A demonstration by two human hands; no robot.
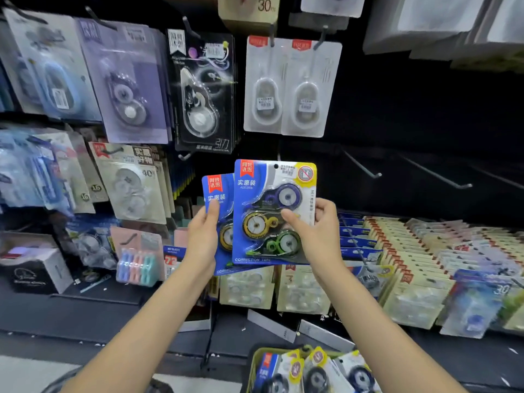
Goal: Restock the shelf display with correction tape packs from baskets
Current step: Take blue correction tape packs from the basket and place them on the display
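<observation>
I hold two blue correction tape packs in front of the shelf display. My right hand point(314, 228) pinches the front pack point(266, 194), thumb on its blister and fingers behind its right edge. This pack shows three tape dispensers: purple, yellow and green. My left hand point(202, 236) grips the second blue pack point(217, 191) by its left side; the front pack overlaps most of it. Below, a yellow-green basket point(255, 361) holds several more packs point(317, 370) of the same kind.
Bare metal pegs point(365, 168) stick out of the dark panel to the right of the packs. Other tape packs hang on pegs above and to the left point(204, 95). Rows of boxed packs point(402, 245) fill the lower shelf on the right. A black box point(34, 276) sits at lower left.
</observation>
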